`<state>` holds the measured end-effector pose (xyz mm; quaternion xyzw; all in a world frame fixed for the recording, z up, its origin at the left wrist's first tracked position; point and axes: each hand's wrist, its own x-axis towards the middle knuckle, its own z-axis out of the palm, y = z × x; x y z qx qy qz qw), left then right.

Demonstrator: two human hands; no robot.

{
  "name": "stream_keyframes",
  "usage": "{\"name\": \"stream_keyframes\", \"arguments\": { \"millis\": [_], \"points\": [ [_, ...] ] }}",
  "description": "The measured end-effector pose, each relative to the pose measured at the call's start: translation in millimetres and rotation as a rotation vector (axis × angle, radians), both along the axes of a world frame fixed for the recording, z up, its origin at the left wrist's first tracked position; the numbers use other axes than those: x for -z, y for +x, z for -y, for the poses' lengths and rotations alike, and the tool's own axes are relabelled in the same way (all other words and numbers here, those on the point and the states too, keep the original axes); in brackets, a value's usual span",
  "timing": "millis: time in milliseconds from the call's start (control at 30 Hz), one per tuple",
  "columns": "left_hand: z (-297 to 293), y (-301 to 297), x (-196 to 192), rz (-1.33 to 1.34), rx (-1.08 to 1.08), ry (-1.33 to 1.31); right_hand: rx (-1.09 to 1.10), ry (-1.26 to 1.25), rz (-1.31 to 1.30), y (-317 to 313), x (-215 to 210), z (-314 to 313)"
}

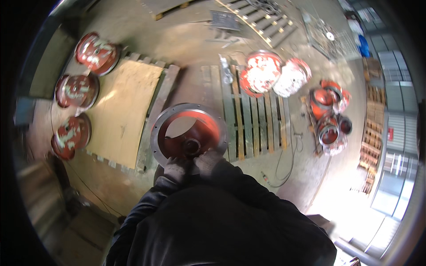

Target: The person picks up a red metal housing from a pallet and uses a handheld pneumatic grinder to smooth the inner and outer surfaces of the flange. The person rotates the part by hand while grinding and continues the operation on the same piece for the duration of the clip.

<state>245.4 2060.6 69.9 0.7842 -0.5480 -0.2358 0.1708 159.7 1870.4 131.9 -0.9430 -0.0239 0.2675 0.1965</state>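
Grey bare metal rings the mouth of the large red-walled round casting with a bolt-holed flange (208, 127), which sits right in front of the person's dark-clad body, between the pale plywood-topped wooden pallet (126, 97) on the left and the green-and-yellow slatted wooden pallet (240, 133) on the right. The left hand (176, 169) and the right hand (207, 162) both grip the near edge of the flange, fingers curled over it and set close together — the thumbs are hidden, and so is whatever bears the casting from below.

Both hands on one side give little hold against tipping, I judge: the far rim is free and could swing down or away. Spreading the hands wider around the flange would steady it better, with the load close to the body and the back straight. Fingertips are best kept clear of the bolt holes and out from under the rim — a part this broad will probably handle heavily and pinch hard. Feet deserve care too: the pallet edges lie near on either side, and a dark cable with a reddish end (265, 177) curls across the floor to the right.
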Motion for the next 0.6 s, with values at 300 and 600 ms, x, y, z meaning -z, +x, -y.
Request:
{"name": "stream_keyframes", "arguments": {
  "millis": [300,600],
  "points": [
    [90.9,-7.6,9.1,-0.021,0.372,-0.096,0.522,0.116,-0.174,-76.6,-1.8,41.3],
    [140.9,15.5,7.7,-0.053,0.726,0.044,0.960,0.187,0.010,-90.6,8.5,20.1]
  ]
}}
